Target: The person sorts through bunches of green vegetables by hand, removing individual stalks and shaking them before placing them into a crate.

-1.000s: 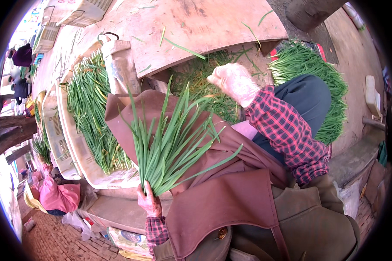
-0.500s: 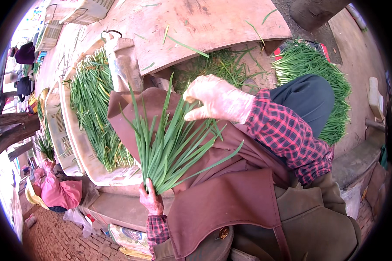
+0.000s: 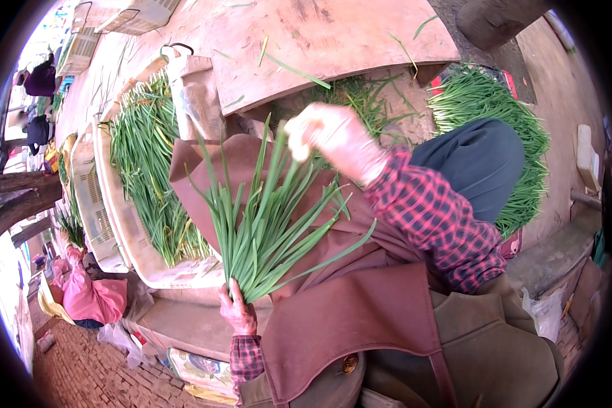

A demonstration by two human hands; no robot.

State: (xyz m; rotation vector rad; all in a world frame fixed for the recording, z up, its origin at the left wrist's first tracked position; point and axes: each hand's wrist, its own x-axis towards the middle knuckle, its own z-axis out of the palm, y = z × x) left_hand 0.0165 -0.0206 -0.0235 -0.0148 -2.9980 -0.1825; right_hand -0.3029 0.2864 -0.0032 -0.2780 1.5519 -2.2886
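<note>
My left hand (image 3: 239, 311) is closed around the lower ends of a bunch of green chives (image 3: 262, 231), whose long flat leaves fan out over my brown apron (image 3: 353, 299). Above the bunch, my right hand (image 3: 333, 141) has its fingers drawn together at the upper part of one leaf. Those fingertips are slightly blurred. To the left, a pale plastic crate (image 3: 105, 183) holds a thick layer of more chives (image 3: 149, 163). A large heap of chives (image 3: 486, 112) lies to the right, beyond my bent knee (image 3: 472, 156).
A low wooden board (image 3: 347, 34) with loose leaves on it stands ahead. Leaf scraps (image 3: 364, 95) lie under its near edge. More crates (image 3: 132, 17) stand at the far left. A person in pink (image 3: 92, 296) sits at the left, near a tree trunk (image 3: 20, 204).
My right hand has tilted and moved slightly up, its thumb and fingers coming together at a leaf where they were apart before. My left hand has kept its grip on the bunch.
</note>
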